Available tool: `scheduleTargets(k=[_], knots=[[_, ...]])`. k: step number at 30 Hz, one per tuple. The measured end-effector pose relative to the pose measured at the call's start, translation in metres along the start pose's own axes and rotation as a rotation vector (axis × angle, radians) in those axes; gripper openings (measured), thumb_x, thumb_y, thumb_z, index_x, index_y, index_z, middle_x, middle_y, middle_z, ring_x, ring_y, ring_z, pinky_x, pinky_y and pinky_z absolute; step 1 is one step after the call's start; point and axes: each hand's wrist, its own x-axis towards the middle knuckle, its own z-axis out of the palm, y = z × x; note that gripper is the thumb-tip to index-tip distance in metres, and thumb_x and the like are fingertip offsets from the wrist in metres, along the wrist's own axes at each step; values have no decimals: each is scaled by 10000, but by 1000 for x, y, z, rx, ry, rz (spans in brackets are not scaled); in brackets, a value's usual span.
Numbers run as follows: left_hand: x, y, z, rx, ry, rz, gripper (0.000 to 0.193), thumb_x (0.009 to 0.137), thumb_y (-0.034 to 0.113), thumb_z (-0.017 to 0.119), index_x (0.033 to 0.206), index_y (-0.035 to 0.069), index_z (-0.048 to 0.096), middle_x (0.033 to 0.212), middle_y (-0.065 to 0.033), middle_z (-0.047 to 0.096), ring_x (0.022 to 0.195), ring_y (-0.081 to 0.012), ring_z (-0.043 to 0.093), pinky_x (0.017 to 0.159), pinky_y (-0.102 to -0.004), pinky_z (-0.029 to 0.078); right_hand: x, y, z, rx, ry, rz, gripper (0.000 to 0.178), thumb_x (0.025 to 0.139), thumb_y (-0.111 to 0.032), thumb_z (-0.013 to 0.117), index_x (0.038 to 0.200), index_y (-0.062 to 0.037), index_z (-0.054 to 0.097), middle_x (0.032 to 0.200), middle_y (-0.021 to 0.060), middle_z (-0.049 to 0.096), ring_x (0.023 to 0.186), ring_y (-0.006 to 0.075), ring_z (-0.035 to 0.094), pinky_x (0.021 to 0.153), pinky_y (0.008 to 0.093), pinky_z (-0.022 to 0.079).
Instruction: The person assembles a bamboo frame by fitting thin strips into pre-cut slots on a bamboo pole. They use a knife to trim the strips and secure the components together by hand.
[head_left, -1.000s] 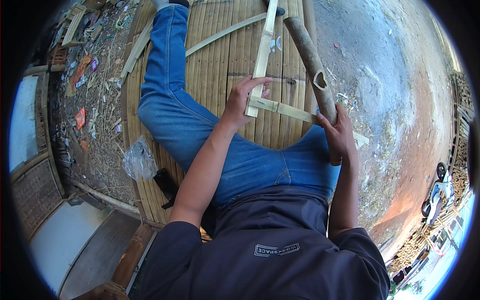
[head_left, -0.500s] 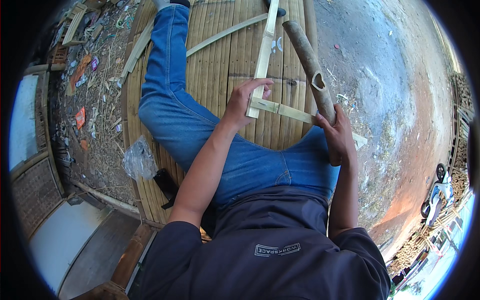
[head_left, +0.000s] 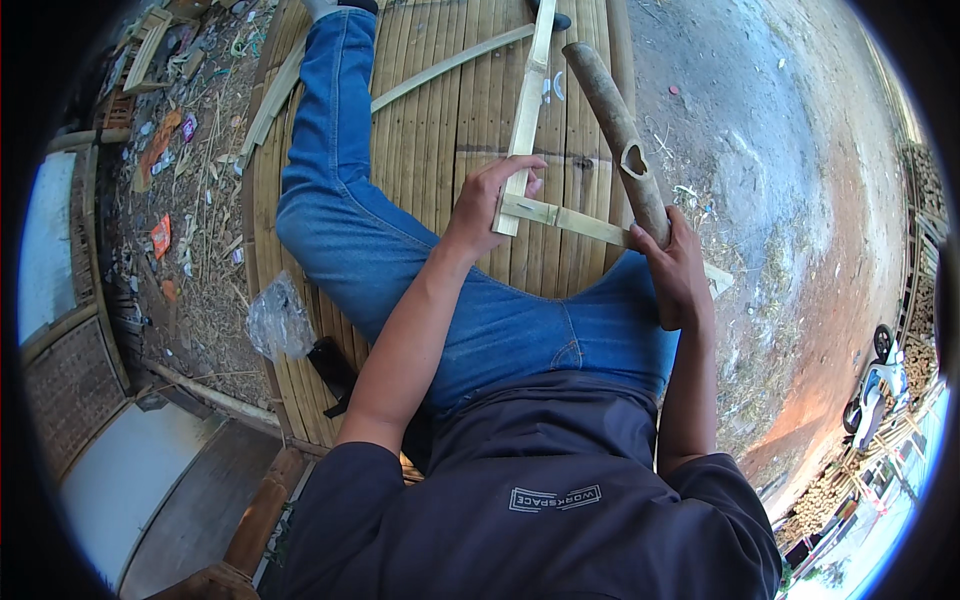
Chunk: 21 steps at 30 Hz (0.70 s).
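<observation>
My left hand [head_left: 476, 208] is closed around the lower end of a long, pale bamboo slat [head_left: 529, 105] that stretches away from me. A shorter bamboo slat [head_left: 578, 223] crosses that end and runs right, under my right hand, its tip showing beyond the wrist. Closed as well, my right hand [head_left: 678, 272] grips the lower end of a brown bamboo tube [head_left: 607, 98], with the thumb on the shorter slat. The tube tilts up and left, and a jagged hole opens in its side. Where the slats meet is partly hidden by my left fingers.
I sit on a bamboo-slat platform [head_left: 420, 120]. A loose bamboo strip [head_left: 450, 68] lies ahead, and a clear plastic bag [head_left: 280, 318] and a black phone-like object [head_left: 331, 368] lie left. Litter covers the ground at left. A motorbike [head_left: 880, 385] stands far right.
The bamboo tube has shifted very slightly to the left with my right hand. Both hands keep their grip, and the slats stay in place.
</observation>
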Motion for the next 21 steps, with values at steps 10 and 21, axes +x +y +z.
scheduleTargets(k=[10,21], knots=[[-1,-4,1,1,6,9,211,915,161,634,1091,47,664,822,-53,667,771,-161,669,718,-306,525,-2,-10,0,-11,-21,16,463,877,-337,673,1095,42,519,918,257,614,838,362,598,765,435,458],[0,-2,1,19,7,11,206,891,112,633,1086,51,663,814,-53,664,768,-161,669,721,-312,527,-1,-7,2,-30,-15,59,468,873,-351,669,1094,33,520,932,268,609,869,394,590,790,445,450]])
